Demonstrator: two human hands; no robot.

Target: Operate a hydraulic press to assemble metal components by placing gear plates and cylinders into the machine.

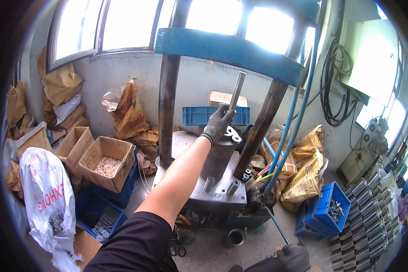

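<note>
My left hand (218, 122), in a dark grey glove, reaches up and forward and grips the lower part of a slim upright metal rod (236, 93) standing on a steel cylinder (220, 156) in a blue-topped press (229, 50). A flat white plate with two holes (232, 133) lies on the cylinder top just under the hand. My right hand (293, 258), also gloved, is low at the bottom edge, closed around the end of a thin blue-grey lever (276, 229) that runs up toward the press base.
Two dark press columns (167, 113) flank the cylinder. Short metal sleeves (233, 186) stand on the grey base plate. Cardboard boxes (106, 161), brown sacks and a white bag sit left. Blue crates (324, 211) and rows of steel tubes (367, 217) are right. Blue hoses (294, 122) hang beside the right column.
</note>
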